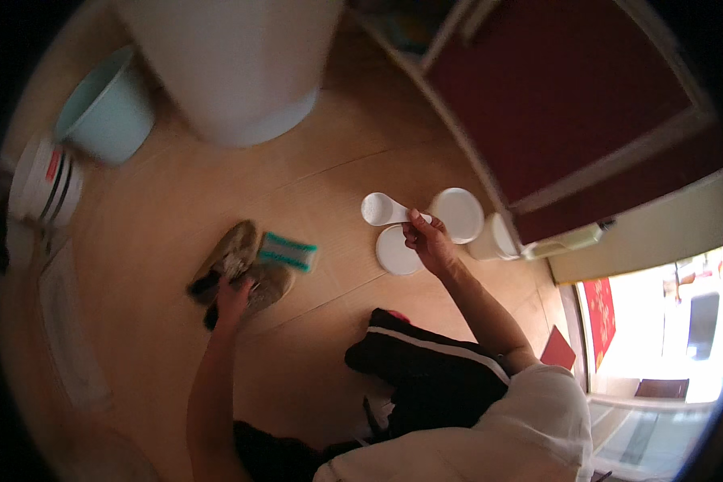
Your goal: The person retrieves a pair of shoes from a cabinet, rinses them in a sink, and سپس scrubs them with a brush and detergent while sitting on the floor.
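A pair of tan lace-up shoes (271, 283) with dark heel parts sits on the floor to the left. My left hand (235, 298) grips one of them around its opening and laces; blur hides the exact finger contact. My right hand (431, 241) pinches the handle of a white scoop (381, 209), whose bowl has white powder in it. Below the scoop, partly behind my right hand, a round white lid (394, 253) lies flat. A white tub (458, 215) stands just beyond that hand. Touching the shoes is a small rectangular item with teal edges (288, 250), perhaps a brush.
Another white container (499, 238) stands beside a dark red cabinet (566, 102) on the right. A large white cylindrical object (241, 72) rises ahead. To the left are a pale blue bucket (117, 114) and a white striped bucket (57, 187). A bright doorway (657, 325) lies at right.
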Action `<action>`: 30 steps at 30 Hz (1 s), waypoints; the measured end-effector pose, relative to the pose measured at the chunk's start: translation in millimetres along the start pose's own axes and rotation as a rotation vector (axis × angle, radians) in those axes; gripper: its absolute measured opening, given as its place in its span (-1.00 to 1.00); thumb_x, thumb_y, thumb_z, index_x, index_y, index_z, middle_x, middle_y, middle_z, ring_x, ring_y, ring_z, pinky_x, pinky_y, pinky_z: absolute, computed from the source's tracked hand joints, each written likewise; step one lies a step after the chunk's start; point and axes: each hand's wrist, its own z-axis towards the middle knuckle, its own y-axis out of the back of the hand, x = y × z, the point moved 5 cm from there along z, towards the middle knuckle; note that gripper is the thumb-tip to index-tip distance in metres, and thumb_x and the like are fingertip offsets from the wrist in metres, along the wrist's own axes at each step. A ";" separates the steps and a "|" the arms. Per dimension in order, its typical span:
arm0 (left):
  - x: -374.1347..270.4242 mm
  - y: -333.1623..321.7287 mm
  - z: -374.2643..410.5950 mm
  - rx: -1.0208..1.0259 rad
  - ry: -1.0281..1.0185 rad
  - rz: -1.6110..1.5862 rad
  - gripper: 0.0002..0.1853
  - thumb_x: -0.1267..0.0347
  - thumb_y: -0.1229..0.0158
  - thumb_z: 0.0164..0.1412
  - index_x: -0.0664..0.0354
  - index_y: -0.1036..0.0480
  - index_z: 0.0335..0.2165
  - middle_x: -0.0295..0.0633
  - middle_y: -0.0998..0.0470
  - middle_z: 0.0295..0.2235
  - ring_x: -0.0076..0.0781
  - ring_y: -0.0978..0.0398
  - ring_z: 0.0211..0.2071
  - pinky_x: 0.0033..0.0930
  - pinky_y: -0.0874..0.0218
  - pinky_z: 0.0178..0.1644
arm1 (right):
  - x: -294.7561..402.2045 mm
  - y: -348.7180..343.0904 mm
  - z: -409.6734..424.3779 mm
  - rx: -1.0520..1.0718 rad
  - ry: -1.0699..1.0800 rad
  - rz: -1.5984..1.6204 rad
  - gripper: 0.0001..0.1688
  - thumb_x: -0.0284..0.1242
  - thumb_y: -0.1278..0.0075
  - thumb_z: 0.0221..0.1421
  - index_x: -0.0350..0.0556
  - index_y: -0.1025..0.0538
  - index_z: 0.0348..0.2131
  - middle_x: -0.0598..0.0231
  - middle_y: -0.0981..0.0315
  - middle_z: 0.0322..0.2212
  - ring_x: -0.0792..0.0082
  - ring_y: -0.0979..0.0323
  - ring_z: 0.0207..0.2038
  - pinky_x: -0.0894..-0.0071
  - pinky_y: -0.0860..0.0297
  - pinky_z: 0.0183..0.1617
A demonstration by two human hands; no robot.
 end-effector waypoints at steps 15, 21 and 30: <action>8.6 11.0 -33.6 -0.281 0.300 -0.399 -0.52 0.37 -0.04 -0.04 0.33 -0.18 -0.11 0.00 -0.38 -0.27 -0.30 -0.43 -0.47 -0.37 -0.24 -0.40 | -47.0 -177.9 9.8 0.355 0.197 -0.681 -0.68 -0.28 0.01 0.00 -0.23 -0.49 -0.47 0.44 -0.36 -0.69 0.70 -0.23 -0.63 0.68 -0.16 -0.58; 22.5 12.3 -31.6 -0.110 0.168 -0.060 -0.75 0.31 -0.08 -0.11 0.31 -0.39 -0.47 -0.12 -0.47 -0.47 -0.31 -0.42 -0.50 -0.34 -0.23 -0.36 | -45.5 -169.3 12.4 0.265 0.285 -0.855 -0.69 -0.29 0.01 0.00 -0.24 -0.50 -0.46 0.37 -0.41 -0.68 0.66 -0.30 -0.59 0.63 -0.23 -0.52; -0.2 2.9 -45.3 -0.006 0.074 0.209 -0.63 0.13 -0.06 -0.08 0.29 -0.42 -0.52 -0.07 -0.46 -0.59 -0.17 -0.43 -0.51 -0.25 -0.19 -0.41 | -45.2 -157.3 18.5 0.281 0.276 -0.915 -0.71 -0.31 0.02 0.00 -0.23 -0.50 -0.48 0.38 -0.42 -0.67 0.65 -0.30 -0.60 0.64 -0.22 -0.53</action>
